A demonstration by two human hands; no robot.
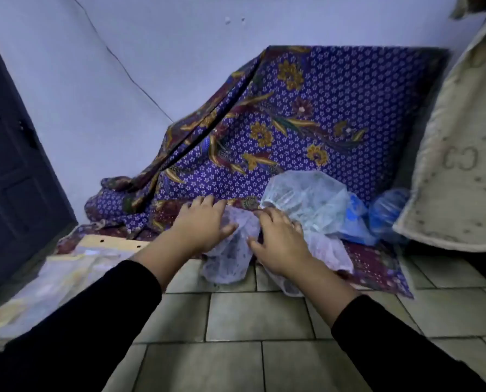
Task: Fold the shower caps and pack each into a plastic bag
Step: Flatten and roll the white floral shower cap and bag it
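Both hands down on one translucent white shower cap (230, 258), lying centre frame at the near edge of the purple batik cloth (335, 114), half spilling onto the tiled floor (236, 321). Left hand (205, 224) is flat on the cap's upper-left part, fingers spread and pointing toward upper right, not pinching, so the grip is apart. Right hand (278, 241) presses just right of it, fingers loosely spread over the crumpled plastic; cannot tell if the tips have any film caught under them.

The relation that matters: the cap's loose bulk hangs below and between the two hands, toward the bottom of the frame, long axis running roughly from centre down toward lower right. Both hands sit about equally near; the left looks better placed to pin, the right to sweep the hanging flap up (my guess).

More caps pile just right of the right hand: pale one (307, 199), blue one (355, 222). Plastic bags (66, 273) lie well apart in the lower left, on the left hand's side.
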